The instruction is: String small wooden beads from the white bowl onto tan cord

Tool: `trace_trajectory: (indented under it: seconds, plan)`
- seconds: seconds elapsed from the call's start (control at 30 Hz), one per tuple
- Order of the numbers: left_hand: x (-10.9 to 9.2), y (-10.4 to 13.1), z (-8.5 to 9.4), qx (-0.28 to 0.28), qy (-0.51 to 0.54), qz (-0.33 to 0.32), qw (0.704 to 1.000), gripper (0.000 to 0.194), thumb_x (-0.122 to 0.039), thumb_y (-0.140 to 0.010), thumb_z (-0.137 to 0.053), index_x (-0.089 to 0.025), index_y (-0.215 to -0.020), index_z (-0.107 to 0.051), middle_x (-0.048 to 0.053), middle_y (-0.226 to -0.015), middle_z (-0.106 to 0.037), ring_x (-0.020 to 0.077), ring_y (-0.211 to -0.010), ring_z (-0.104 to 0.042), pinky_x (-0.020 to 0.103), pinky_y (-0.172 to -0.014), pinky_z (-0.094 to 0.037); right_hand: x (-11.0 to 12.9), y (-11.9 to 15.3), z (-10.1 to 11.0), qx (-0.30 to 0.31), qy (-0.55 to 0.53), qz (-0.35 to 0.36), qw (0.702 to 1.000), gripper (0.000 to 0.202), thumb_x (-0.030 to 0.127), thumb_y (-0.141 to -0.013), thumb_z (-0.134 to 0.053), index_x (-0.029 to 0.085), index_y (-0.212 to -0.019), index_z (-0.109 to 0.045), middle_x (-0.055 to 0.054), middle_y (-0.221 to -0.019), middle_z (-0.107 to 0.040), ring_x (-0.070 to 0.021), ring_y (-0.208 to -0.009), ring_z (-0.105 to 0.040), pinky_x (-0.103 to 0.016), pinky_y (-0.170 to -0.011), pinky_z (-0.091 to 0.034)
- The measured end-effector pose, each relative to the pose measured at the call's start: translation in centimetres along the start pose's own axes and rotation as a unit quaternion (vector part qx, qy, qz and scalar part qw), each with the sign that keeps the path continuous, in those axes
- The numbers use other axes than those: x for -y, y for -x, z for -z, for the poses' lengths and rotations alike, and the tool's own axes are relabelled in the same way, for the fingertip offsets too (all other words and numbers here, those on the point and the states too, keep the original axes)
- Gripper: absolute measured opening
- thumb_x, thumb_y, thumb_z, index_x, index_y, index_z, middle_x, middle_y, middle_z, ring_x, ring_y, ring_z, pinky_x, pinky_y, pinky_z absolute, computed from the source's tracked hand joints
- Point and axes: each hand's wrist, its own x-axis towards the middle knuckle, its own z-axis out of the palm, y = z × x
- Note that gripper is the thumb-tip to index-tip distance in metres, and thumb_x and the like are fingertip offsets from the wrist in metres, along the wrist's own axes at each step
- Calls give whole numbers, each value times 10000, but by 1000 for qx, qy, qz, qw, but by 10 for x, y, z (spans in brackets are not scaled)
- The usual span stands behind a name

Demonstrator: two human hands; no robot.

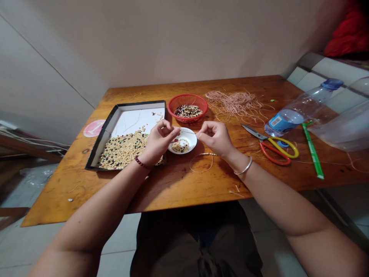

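Note:
My left hand (162, 139) pinches something small, perhaps a bead, at the left rim of the white bowl (191, 148). At the bowl's right side my right hand (215, 137) pinches a thin string (188, 132) that stretches between both hands above the bowl. Small pale and dark beads (180, 146) lie in the bowl. Below my right hand, a short row of threaded beads (208, 154) rests on the table beside a loop of string (198, 171). Left of the bowl is a black-edged tray (127, 115) with many loose beads.
Behind the bowl stands a red basket (188, 120) of beads, beside a pink string tangle (235, 103). Scissors (271, 146), a water bottle (291, 115), a green strip (313, 154) and a clear plastic bag (343, 127) lie to the right. The wooden table's (173, 192) front edge is near my body.

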Motion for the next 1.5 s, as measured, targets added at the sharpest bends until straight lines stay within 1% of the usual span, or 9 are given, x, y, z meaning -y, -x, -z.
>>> trace_trajectory:
  seconds: [0.17,0.3,0.63,0.9,1.0,1.1,1.27,1.5]
  plan:
    - [-1,0,0,4,13,0,1000,394,-360,-731,-765,-196,-768,-408,-4,-776,-612,87,-713,-615,169,-585,-534,1,0,-1,-10,-6,3,1000,189,222,-640,-646,190,-534,-493,22,-523,-502,-83,-503,-389,-238,-474,-281]
    - [-3,0,-1,11,40,3,999,416,-336,-692,-797,-190,-761,-413,-2,-787,-622,78,-699,-599,160,-581,-533,2,0,-1,-12,-11,4,1000,174,212,-634,-641,182,-532,-503,25,-515,-509,-76,-495,-392,-228,-467,-279]
    - [-1,-1,-1,14,65,7,998,435,-306,-662,-827,-186,-751,-419,-1,-806,-645,74,-688,-606,156,-584,-540,0,-1,-1,-21,-16,6,1000,161,194,-611,-640,173,-521,-508,30,-497,-510,-66,-478,-392,-213,-452,-272]
    - [0,-1,-1,29,67,1,997,437,-331,-672,-821,-186,-755,-416,4,-824,-646,79,-705,-612,163,-594,-544,0,-2,-1,-9,-19,3,1000,165,210,-618,-645,175,-532,-509,25,-514,-518,-74,-499,-406,-218,-465,-286]
    - [0,-1,-1,33,66,-1,997,436,-332,-678,-817,-187,-758,-414,2,-824,-646,79,-706,-612,164,-598,-542,0,-2,-1,-14,-20,5,1000,164,208,-618,-645,175,-532,-510,25,-514,-517,-73,-497,-402,-219,-465,-287]
    - [0,-1,-1,30,59,-2,998,432,-334,-687,-810,-189,-759,-409,-2,-821,-642,76,-701,-606,166,-604,-541,1,-2,-1,-18,-18,2,1000,169,206,-617,-644,177,-525,-505,28,-505,-510,-71,-490,-392,-218,-461,-283]
    - [-1,0,-2,25,48,3,999,436,-348,-688,-809,-184,-751,-410,-5,-805,-624,68,-686,-587,156,-592,-532,0,-1,-1,-6,-27,7,1000,154,193,-614,-642,171,-531,-515,24,-515,-522,-75,-499,-414,-219,-467,-291]
    - [-1,0,-1,29,50,4,998,444,-384,-679,-812,-189,-757,-421,-11,-775,-597,73,-698,-570,157,-591,-535,3,-2,0,-19,-24,9,999,174,192,-612,-642,172,-515,-498,35,-490,-494,-64,-467,-370,-217,-447,-263]
